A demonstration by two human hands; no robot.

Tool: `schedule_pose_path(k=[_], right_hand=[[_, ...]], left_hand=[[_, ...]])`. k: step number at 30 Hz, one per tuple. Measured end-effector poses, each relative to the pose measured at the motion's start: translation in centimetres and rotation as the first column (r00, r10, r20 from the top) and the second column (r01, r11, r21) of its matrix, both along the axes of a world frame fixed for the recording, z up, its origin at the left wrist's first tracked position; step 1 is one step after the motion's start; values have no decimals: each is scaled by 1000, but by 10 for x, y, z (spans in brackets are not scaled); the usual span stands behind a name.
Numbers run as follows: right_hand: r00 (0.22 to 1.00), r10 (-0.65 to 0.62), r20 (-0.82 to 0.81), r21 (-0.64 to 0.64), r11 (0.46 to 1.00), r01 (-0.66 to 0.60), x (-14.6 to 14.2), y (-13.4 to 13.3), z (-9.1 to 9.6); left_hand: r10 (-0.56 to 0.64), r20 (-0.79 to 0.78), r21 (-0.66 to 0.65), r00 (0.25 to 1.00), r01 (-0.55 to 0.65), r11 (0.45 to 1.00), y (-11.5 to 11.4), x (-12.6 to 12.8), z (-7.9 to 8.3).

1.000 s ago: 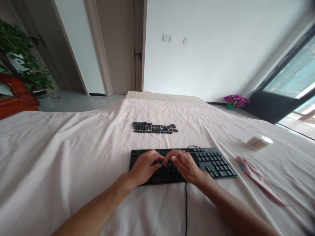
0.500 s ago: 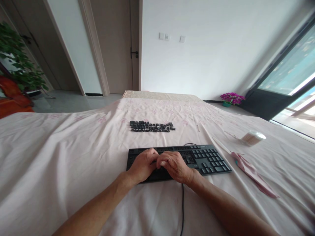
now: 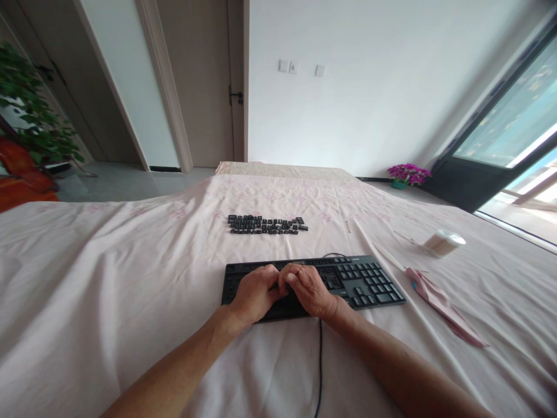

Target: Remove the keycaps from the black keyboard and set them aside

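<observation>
A black computer keyboard (image 3: pixel 354 277) lies on the pale pink cloth, many of its key places on the left and middle bare of keycaps. Both hands rest over its middle, close against each other. My left hand (image 3: pixel 256 293) is closed, its fingertips turned in and hidden. Beside it, my right hand (image 3: pixel 307 290) has its fingers curled down on the keyboard, with the thumb tucked in. Whatever is between the fingers of either hand is too hidden to name. Loose black keycaps (image 3: pixel 265 224) lie in rows on the cloth beyond the keyboard.
A clear round tub of cotton swabs (image 3: pixel 442 242) lies to the right, with single swabs near it. Closer in is a folded pink cloth (image 3: pixel 448 307). The keyboard's cable (image 3: pixel 321 360) runs toward me over the cloth cover (image 3: pixel 130 302).
The view has shifted slightly. Both hands stay at the same part of the keyboard; the right hand's fingers have moved a little. The loose keycaps look unchanged.
</observation>
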State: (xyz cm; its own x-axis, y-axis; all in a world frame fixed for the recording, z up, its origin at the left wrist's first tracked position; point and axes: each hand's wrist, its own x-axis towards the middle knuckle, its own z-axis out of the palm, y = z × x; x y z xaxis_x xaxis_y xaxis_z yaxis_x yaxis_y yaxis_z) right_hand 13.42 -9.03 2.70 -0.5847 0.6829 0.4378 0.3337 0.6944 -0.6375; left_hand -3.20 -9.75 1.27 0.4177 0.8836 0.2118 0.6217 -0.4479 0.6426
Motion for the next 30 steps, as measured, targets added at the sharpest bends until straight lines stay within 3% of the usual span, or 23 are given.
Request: schedule_pose_path(k=[7,13,30], right_hand=[[998,52,-37,181,982,-45,3,-4,-6],[992,26,-121,212,977,0,4,-8,-6],[987,64,-150,282,959,-19,5,-15,-3]], left_hand=[[-15,27,29,1000,14,999,-1,2,-1],[-50,95,18,994,49,999,-4,4,0],[-138,206,19,969,137,990,-11,6,2]])
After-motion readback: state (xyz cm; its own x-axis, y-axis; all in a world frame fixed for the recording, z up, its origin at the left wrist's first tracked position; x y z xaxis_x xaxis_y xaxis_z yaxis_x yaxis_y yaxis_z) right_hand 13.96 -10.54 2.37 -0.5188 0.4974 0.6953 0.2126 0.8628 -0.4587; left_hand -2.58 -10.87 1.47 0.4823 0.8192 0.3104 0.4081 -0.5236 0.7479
